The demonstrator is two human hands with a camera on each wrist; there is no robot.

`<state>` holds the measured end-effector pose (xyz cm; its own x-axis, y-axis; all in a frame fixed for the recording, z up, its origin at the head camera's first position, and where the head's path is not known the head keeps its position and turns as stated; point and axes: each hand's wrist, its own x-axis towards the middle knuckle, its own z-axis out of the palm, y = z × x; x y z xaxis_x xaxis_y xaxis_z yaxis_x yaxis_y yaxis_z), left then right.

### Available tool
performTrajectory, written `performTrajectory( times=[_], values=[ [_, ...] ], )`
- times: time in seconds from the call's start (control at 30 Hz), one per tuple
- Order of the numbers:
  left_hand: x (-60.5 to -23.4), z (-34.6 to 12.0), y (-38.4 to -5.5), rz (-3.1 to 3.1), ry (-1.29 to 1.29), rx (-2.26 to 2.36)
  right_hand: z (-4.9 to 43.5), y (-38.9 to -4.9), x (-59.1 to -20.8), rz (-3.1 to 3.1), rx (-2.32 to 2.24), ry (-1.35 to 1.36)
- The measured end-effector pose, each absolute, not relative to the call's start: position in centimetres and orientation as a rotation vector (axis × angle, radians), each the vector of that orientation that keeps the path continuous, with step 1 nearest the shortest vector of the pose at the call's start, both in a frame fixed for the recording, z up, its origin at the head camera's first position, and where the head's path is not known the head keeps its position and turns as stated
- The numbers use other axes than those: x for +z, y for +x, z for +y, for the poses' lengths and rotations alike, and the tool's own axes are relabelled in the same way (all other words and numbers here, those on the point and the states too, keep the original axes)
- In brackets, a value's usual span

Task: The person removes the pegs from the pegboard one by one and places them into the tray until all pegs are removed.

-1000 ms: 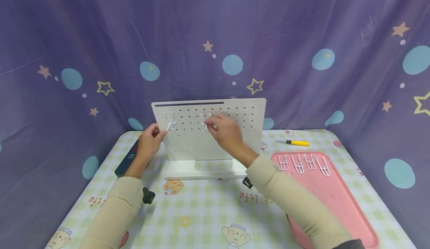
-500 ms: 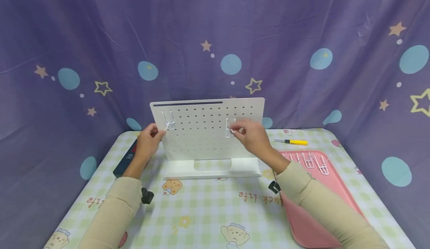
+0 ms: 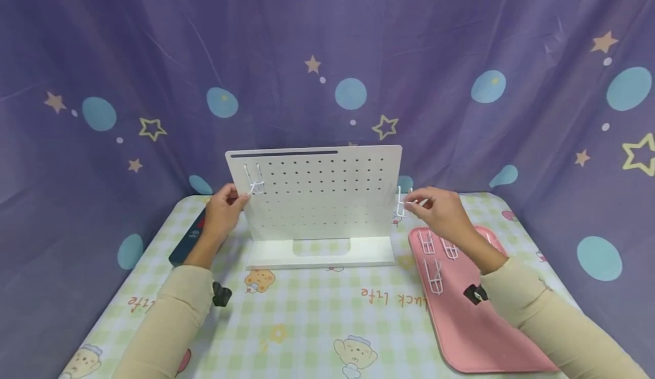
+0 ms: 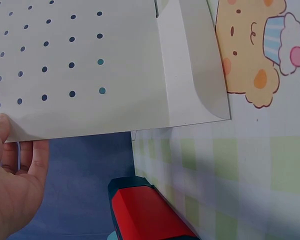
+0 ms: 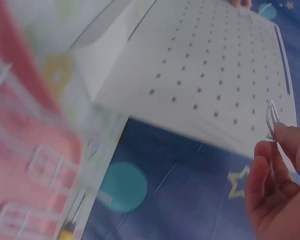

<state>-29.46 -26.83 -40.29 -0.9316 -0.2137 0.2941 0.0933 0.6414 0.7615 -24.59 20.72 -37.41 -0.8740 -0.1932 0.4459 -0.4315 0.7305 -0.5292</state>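
A white pegboard [image 3: 317,214] stands on its base on the table. My left hand [image 3: 221,213] grips its left edge; in the left wrist view the thumb [image 4: 1,127] lies on the front face and the fingers are behind. Near the board's upper left corner, a white wire hook [image 3: 257,186] hangs in the holes. Past the right edge of the board, my right hand [image 3: 441,213] pinches another white wire hook [image 3: 401,203] between thumb and fingertips. In the right wrist view this hook [image 5: 271,120] overlaps the board's perforated face.
A pink tray [image 3: 476,333] at the right holds several more wire hooks [image 3: 434,277], partly hidden under my right forearm. Behind my left hand lies a dark blue and red object [image 3: 186,240]. A purple curtain [image 3: 286,38] closes off the back and sides.
My right hand has carried its wire hook from in front of the board's middle rightward, past the right edge toward the tray. My left hand keeps its hold on the left edge.
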Motion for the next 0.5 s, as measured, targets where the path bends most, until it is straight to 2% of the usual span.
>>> performTrajectory(
  times=[0.5],
  values=[
    [-40.0,-26.6,-29.3,-2.532,0.121,-1.205,28.7,-22.1,-39.4,-2.782,0.830,0.440]
  ],
)
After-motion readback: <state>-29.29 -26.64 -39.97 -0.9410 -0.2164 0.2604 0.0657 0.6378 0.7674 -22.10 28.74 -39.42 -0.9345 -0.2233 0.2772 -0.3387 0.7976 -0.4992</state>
